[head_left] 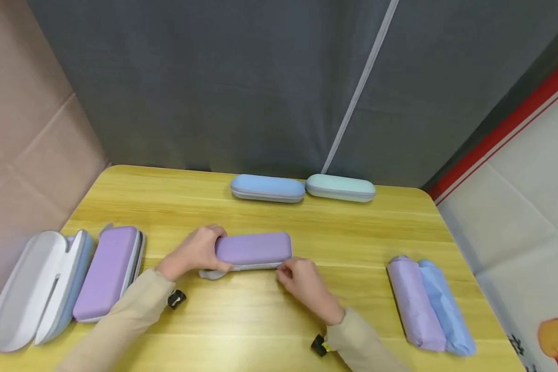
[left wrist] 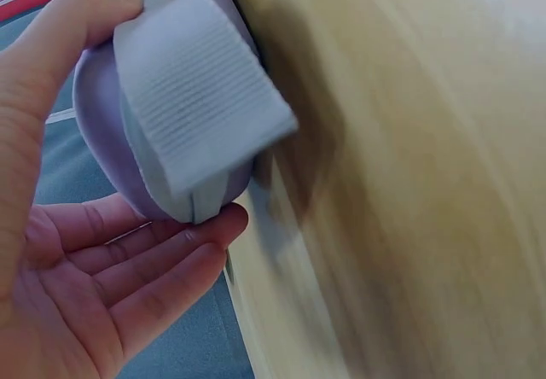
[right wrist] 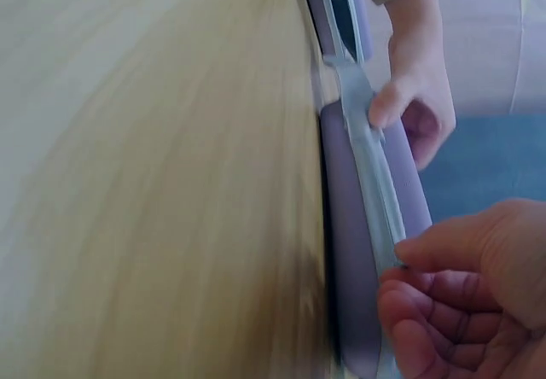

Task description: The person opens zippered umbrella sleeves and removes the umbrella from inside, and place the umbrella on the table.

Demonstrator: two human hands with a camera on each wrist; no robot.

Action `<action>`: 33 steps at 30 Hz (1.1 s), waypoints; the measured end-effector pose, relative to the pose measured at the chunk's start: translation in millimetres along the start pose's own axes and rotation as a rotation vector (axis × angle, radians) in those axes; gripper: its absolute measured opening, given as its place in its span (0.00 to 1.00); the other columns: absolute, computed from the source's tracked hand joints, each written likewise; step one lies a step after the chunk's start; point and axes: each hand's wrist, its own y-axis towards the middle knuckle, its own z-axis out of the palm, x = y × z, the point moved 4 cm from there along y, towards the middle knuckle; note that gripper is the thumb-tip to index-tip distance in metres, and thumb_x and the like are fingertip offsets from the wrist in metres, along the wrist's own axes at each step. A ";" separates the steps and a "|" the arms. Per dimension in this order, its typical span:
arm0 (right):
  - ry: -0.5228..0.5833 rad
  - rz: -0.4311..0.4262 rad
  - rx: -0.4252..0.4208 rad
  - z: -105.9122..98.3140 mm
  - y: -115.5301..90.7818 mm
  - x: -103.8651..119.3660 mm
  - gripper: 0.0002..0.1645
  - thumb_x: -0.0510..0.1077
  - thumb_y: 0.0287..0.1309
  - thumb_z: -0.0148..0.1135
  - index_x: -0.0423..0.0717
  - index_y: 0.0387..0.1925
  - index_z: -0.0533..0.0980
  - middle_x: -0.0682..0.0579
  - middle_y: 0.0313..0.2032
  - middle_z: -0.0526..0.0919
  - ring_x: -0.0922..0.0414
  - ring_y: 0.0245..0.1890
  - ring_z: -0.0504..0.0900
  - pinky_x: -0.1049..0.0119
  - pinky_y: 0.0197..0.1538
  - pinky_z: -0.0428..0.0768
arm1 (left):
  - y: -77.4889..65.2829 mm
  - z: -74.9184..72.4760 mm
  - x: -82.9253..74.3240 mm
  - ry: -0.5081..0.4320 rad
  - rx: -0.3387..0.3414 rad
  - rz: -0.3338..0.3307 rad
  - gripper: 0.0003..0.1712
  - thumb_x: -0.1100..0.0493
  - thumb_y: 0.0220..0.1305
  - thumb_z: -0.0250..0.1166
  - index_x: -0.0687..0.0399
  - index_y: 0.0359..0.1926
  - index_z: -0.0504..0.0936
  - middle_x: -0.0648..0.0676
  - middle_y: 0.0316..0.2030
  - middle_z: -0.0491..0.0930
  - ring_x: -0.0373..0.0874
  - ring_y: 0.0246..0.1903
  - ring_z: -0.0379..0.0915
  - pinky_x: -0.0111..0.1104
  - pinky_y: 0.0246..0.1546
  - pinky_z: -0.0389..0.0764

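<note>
A purple zip case [head_left: 254, 249] lies on the table between the two hands, its grey zipper band [right wrist: 375, 174] facing the person. My left hand [head_left: 200, 250] grips the case's left end, thumb on the near side and fingers round the far side. From that end a grey ribbed strap [left wrist: 200, 89] sticks out. At the right end, my right hand [head_left: 307, 287] pinches the zipper between thumb and index finger, its other fingers curled. The pull itself is mostly hidden by the fingertips.
At the left lie an opened light-blue case [head_left: 23, 294] with pale lining and another purple case [head_left: 107, 271]. A blue case [head_left: 267, 187] and a mint case [head_left: 340, 187] sit at the back edge. Purple [head_left: 416, 305] and blue [head_left: 446, 307] fabric rolls lie at right.
</note>
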 end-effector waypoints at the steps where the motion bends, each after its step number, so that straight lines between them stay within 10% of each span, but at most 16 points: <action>1: -0.002 0.000 -0.001 2.1 1.5 2.9 0.05 0.33 0.47 0.66 0.42 0.21 0.80 0.53 0.18 0.79 0.67 0.17 0.69 0.78 0.21 0.70 | -0.5 0.7 0.1 0.003 -0.002 -0.004 0.38 0.43 0.28 0.76 0.66 0.38 0.79 0.53 0.31 0.77 0.40 0.27 0.73 0.30 0.27 0.77; 24: -0.168 -0.093 0.032 44.7 31.8 58.1 0.21 0.40 0.44 0.70 0.50 0.07 0.69 0.60 0.08 0.67 0.69 0.12 0.59 0.78 0.16 0.61 | -6.0 2.3 -1.6 -0.004 -0.058 0.004 0.38 0.45 0.30 0.76 0.69 0.40 0.79 0.58 0.34 0.80 0.45 0.31 0.76 0.35 0.32 0.80; 33: 0.158 -0.121 0.007 -3.6 39.1 13.1 0.11 0.39 0.48 0.70 0.38 0.34 0.80 0.50 0.28 0.82 0.60 0.27 0.79 0.73 0.31 0.78 | -6.8 -0.4 -1.0 -0.037 -0.002 0.016 0.44 0.42 0.32 0.78 0.72 0.45 0.78 0.60 0.39 0.80 0.48 0.36 0.77 0.38 0.37 0.80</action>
